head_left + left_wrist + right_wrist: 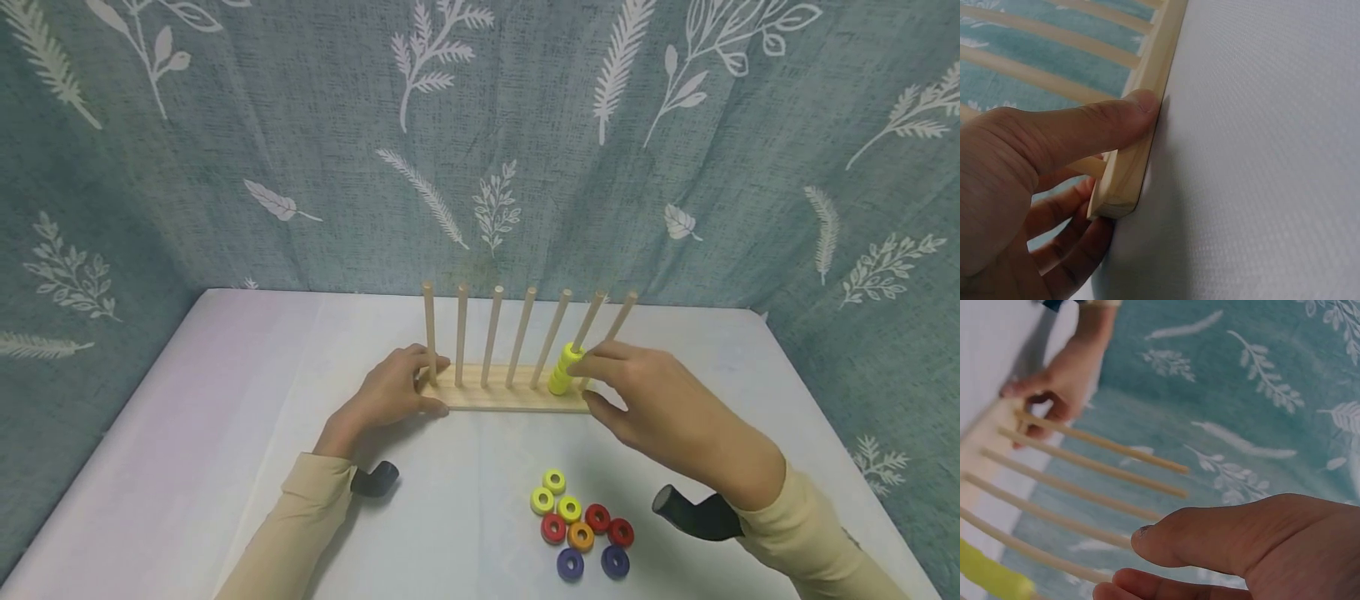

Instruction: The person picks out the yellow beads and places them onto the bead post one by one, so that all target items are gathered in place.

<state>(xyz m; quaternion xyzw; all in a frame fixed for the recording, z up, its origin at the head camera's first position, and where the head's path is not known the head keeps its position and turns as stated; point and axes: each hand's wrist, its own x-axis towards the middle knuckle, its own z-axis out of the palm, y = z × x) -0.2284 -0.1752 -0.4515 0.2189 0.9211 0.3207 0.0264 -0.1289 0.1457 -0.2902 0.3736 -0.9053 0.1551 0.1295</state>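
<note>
A wooden peg rack (510, 398) with a row of several upright pegs stands on the table. My left hand (393, 387) grips its left end, the thumb (1141, 103) on the front edge and the fingers behind. Stacked yellow rings (561, 375) sit low on the second peg from the right. Beside that stack is my right hand (645, 396), thumb and fingers apart near the rack's right end. No object shows between them in the right wrist view, where the yellow stack (994, 572) lies at lower left. The hand hides the rack's right end.
In front of the rack lie loose rings: three yellow (543, 501), three red (553, 528), one orange (581, 537) and two purple (615, 562). A leaf-patterned curtain (337, 167) hangs behind and on both sides of the white table (247, 400).
</note>
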